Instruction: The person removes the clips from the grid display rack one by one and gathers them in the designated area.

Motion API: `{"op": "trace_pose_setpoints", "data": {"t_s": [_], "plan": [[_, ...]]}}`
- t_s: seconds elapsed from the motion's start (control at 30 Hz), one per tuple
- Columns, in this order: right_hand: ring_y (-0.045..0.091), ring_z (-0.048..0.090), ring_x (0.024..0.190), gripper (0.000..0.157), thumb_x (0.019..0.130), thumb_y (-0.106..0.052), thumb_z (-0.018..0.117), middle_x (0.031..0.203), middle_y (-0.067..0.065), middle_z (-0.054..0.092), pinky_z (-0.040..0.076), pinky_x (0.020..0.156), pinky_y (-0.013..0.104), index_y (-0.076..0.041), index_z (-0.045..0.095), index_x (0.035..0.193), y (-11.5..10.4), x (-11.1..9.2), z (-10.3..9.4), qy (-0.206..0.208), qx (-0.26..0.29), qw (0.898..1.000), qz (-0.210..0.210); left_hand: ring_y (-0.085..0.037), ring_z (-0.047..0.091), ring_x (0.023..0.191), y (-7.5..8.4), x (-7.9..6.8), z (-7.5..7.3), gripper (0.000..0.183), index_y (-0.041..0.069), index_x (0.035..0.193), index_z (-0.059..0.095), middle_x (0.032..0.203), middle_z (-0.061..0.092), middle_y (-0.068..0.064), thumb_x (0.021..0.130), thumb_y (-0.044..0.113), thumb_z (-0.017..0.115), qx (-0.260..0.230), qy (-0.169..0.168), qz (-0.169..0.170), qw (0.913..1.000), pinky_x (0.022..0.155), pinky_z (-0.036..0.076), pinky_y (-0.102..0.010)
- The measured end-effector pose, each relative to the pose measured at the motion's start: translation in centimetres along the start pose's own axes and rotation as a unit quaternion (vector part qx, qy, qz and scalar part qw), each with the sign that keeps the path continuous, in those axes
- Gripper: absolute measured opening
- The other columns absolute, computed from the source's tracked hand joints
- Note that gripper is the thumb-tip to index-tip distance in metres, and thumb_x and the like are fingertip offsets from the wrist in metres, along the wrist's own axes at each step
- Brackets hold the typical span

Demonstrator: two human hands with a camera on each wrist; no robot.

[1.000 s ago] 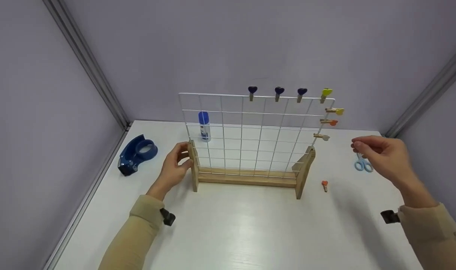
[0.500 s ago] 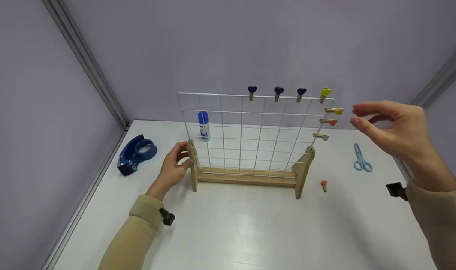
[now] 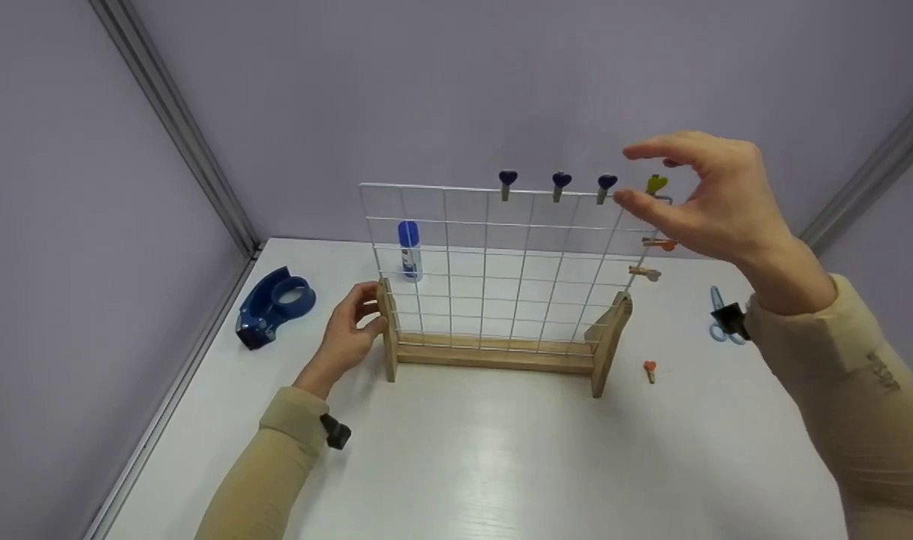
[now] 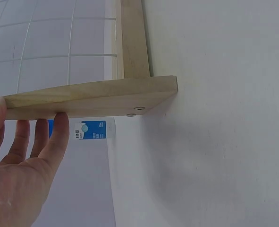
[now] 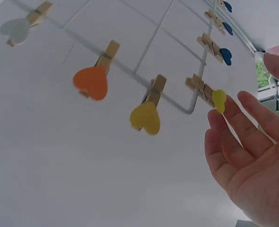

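My left hand (image 3: pixel 347 330) holds the left wooden post (image 3: pixel 387 330) of a white wire grid rack (image 3: pixel 486 262). In the left wrist view its fingertips (image 4: pixel 61 123) touch the post's outer face. My right hand (image 3: pixel 715 199) is raised at the grid's top right corner, thumb and fingers spread apart with nothing between them. Close to it is a clothespin with a yellow-green heart (image 5: pixel 219 100), clipped on the top wire. Dark blue heart clothespins (image 3: pixel 561 186) sit along that wire. Down the side wire are yellow (image 5: pixel 146 118), orange (image 5: pixel 92 82) and white heart clothespins (image 5: pixel 16 30).
A loose orange heart clothespin (image 3: pixel 650 371) lies right of the rack. Blue scissors (image 3: pixel 717 297) lie farther right, partly covered by the right wrist camera. A glue stick (image 3: pixel 409 251) stands behind the grid. At left lies a blue tape dispenser (image 3: pixel 265 311).
My right hand has risen and moved left, from above the scissors to the grid's top right corner, its thumb and fingers spreading wider. The left hand stays on the post.
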State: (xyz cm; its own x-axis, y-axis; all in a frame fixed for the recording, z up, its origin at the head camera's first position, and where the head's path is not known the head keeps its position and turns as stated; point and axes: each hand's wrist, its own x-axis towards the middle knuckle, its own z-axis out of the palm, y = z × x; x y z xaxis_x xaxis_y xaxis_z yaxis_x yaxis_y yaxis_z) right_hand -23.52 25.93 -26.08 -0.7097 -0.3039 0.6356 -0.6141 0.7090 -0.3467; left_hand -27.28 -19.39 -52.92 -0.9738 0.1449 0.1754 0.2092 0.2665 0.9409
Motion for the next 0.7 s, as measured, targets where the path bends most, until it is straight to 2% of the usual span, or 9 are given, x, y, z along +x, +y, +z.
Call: {"op": "trace_pose_setpoints", "data": {"t_s": [0.1,0.23,0.37,0.53,0.63,0.7], "plan": [[0.035,0.076,0.125,0.043,0.092,-0.018,0.091,0.133,0.016,0.083,0.053,0.111,0.028,-0.005,0.081,0.132,-0.8,1.1,1.2,-0.023,-0.001,1.0,-0.014,-0.042,0.062,0.147,0.0,0.0,0.0,0.058,0.002,0.155,0.054,0.156,0.06,-0.024,0.1,-0.015,0.061,-0.001,-0.004,-0.003,1.0,0.125,0.054,-0.058],[0.042,0.075,0.13,0.043,0.093,-0.018,0.091,0.133,0.018,0.082,0.057,0.116,0.057,-0.003,0.08,0.132,-2.0,2.6,2.7,-0.054,0.004,0.998,-0.033,-0.042,0.062,0.147,0.2,0.0,0.0,0.058,0.003,0.155,0.055,0.156,0.06,-0.023,0.101,-0.015,0.06,0.0,-0.004,-0.009,0.9999,0.122,0.056,-0.054],[0.04,0.076,0.129,0.041,0.096,-0.019,0.088,0.132,0.018,0.083,0.057,0.116,0.058,-0.004,0.08,0.133,-3.1,4.1,4.0,-0.084,0.011,0.995,-0.044,-0.042,0.062,0.146,0.2,0.2,-0.1,0.057,0.003,0.155,0.054,0.157,0.059,-0.023,0.101,-0.015,0.059,0.005,-0.004,-0.01,0.9999,0.123,0.056,-0.054],[0.038,0.08,0.12,0.034,0.098,-0.018,0.086,0.124,0.018,0.085,0.061,0.111,0.056,-0.002,0.082,0.127,-3.9,5.6,5.4,-0.109,0.019,0.993,-0.05,-0.041,0.062,0.146,0.0,0.2,-0.2,0.058,0.004,0.156,0.054,0.157,0.059,-0.022,0.101,-0.015,0.06,0.0,-0.006,-0.015,0.9999,0.122,0.055,-0.054],[0.037,0.081,0.115,0.03,0.099,-0.018,0.085,0.12,0.018,0.086,0.065,0.103,0.053,-0.001,0.083,0.123,-4.4,6.1,6.2,-0.127,0.015,0.991,-0.045,-0.039,0.061,0.147,-0.1,0.1,-0.4,0.058,0.005,0.156,0.054,0.158,0.059,-0.02,0.102,-0.014,0.061,0.004,-0.009,-0.022,0.9997,0.121,0.057,-0.049],[0.034,0.082,0.113,0.028,0.1,-0.02,0.084,0.118,0.016,0.087,0.066,0.093,0.045,-0.002,0.084,0.121,-4.7,6.5,6.6,-0.14,0.009,0.989,-0.038,-0.038,0.061,0.147,-0.1,0.0,-0.5,0.058,0.006,0.156,0.054,0.158,0.059,-0.019,0.103,-0.014,0.061,0.005,-0.01,-0.025,0.9996,0.119,0.059,-0.044]]}}
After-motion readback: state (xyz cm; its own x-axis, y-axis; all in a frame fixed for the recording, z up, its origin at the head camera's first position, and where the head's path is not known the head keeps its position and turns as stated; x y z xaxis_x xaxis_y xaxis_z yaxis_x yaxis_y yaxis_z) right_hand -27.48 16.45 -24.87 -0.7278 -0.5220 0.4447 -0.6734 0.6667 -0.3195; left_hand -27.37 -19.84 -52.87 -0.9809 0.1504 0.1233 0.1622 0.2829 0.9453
